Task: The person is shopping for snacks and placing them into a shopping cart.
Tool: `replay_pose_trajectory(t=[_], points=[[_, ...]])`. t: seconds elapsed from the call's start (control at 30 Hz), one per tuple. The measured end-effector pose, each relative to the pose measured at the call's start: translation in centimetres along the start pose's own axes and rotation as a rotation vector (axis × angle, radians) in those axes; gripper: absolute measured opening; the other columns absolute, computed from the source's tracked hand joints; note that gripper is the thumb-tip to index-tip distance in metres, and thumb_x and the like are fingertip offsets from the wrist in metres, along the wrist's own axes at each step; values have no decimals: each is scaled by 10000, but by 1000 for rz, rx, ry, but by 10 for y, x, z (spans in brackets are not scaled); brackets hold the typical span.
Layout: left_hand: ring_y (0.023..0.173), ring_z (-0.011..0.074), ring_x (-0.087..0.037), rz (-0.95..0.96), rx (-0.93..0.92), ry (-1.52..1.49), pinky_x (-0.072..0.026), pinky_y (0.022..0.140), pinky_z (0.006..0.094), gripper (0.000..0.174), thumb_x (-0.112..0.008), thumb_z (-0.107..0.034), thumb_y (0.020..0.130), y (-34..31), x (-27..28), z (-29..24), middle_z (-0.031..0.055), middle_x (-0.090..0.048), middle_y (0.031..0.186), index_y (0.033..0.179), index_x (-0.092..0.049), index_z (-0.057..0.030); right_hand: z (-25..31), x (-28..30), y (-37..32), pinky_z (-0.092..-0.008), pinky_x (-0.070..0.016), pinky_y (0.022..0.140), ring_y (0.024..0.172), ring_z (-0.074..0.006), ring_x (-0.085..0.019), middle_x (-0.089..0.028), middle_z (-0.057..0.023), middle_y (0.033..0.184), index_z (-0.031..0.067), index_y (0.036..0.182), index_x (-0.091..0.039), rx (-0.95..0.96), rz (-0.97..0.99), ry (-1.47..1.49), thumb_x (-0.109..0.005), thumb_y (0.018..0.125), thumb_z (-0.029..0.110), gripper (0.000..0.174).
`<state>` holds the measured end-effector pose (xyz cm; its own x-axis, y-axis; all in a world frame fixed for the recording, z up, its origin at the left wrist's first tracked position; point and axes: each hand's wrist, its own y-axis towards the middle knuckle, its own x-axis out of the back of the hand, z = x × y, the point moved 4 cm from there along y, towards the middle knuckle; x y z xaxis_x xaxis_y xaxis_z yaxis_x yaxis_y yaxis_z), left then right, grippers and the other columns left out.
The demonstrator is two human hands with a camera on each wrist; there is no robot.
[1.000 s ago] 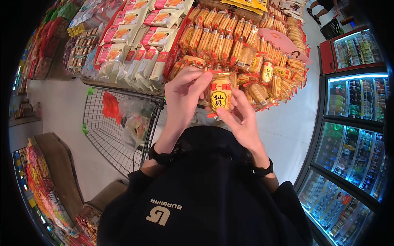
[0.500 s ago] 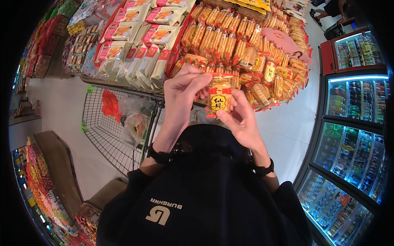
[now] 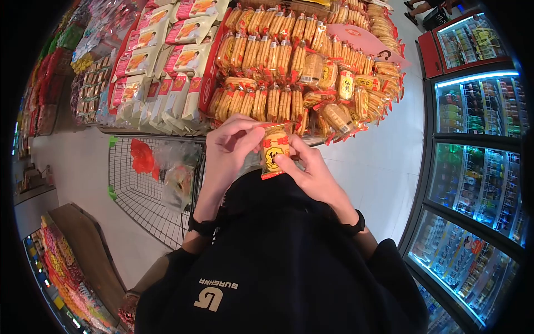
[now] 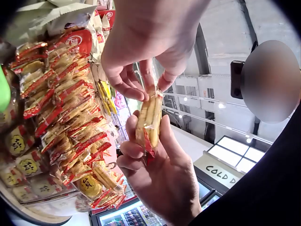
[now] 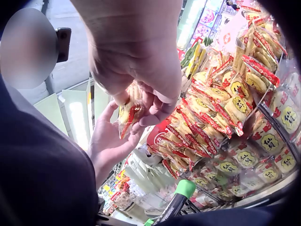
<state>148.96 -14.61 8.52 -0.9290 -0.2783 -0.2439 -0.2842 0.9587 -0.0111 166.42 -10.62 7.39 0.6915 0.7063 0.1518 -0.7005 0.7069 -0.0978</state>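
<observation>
A small clear packet of crackers (image 3: 274, 149) with red and yellow print is held upright between both hands in front of the dark shirt. My left hand (image 3: 231, 150) pinches its upper left corner between thumb and fingertips. From the other side my right hand (image 3: 314, 172) grips the lower part, thumb across the printed front. In the left wrist view the packet (image 4: 150, 120) is seen edge-on, the left hand (image 4: 146, 56) above and the right hand (image 4: 162, 174) below. The right wrist view shows the packet (image 5: 130, 110) partly covered by the right hand's fingers.
Rows of similar cracker packets (image 3: 253, 53) fill the display ahead, beside pink-and-cream bags (image 3: 142, 55). A wire shopping cart (image 3: 147, 206) with plastic bags in it stands at the left. Lit drink coolers (image 3: 475, 178) line the right side.
The display has shifted left and slightly down in the head view, and the hands with the packet appear lower and further left. Both hands keep hold of the packet, which is tilted slightly differently.
</observation>
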Motion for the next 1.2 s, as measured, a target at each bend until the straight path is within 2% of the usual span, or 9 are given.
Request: replay_pose_trajectory(t=[0.13,0.27,0.37,0.57,0.77,0.9,0.97,1.1,1.2], points=[[797,64,-617,191,35,182,-494,705,232,119,-742,-25,875,-3,-18,0,20,-657,871,962,-676,22,-8,7,-5,-323,-464,700,702,-174,-504,-575,-107,811,-39,1231,-519,-49,-102,75,-576,1021,234,349],[780,63,-599,207,34,238,-487,711,233,135,-754,-52,873,0,-23,8,17,-647,855,917,-647,19,-6,16,-7,-323,-466,697,704,-186,-518,-576,-123,804,-49,1222,-525,-40,-135,86,-571,1023,223,340],[800,77,-597,223,20,310,-485,720,243,161,-749,-56,873,2,-25,11,32,-649,896,978,-663,29,-10,23,-5,-336,-476,699,709,-208,-545,-599,-138,828,-52,1204,-536,98,-173,11,-585,1012,210,328],[845,105,-603,235,-30,306,-482,734,257,254,-734,-39,872,10,-44,6,51,-650,946,1110,-677,28,-13,37,-10,-346,-496,716,740,-231,-592,-616,-138,847,-43,1195,-551,115,-222,-27,-651,970,203,348],[808,96,-608,221,20,291,-487,729,261,253,-737,-54,881,16,-65,16,37,-659,902,1109,-673,37,-9,58,-12,-298,-494,704,718,-166,-577,-670,-80,900,16,1256,-546,185,-300,-10,-764,878,142,455],[840,90,-651,103,177,295,-519,759,256,264,-731,-76,901,19,-77,25,43,-704,934,1129,-663,38,-13,82,-10,-248,-478,677,694,-82,-538,-688,-32,930,44,1295,-528,100,-320,71,-786,844,91,522],[874,89,-669,65,256,250,-534,776,255,280,-725,-83,910,23,-87,24,54,-723,971,1156,-659,34,-13,93,-7,-243,-477,669,700,-73,-548,-688,-37,915,36,1285,-527,90,-314,80,-775,857,85,497],[910,86,-669,149,155,229,-542,784,250,393,-713,-65,917,33,-101,25,70,-725,1024,1286,-609,20,-10,109,-3,-229,-477,654,715,-55,-571,-686,-55,892,12,1253,-531,61,-358,177,-743,891,74,425],[885,81,-663,157,188,190,-536,792,245,408,-714,-49,910,36,-110,25,48,-716,1013,1294,-596,22,-11,118,-3,-225,-480,647,723,-53,-587,-683,-69,836,-17,1134,-593,44,-388,200,-705,930,98,259]])
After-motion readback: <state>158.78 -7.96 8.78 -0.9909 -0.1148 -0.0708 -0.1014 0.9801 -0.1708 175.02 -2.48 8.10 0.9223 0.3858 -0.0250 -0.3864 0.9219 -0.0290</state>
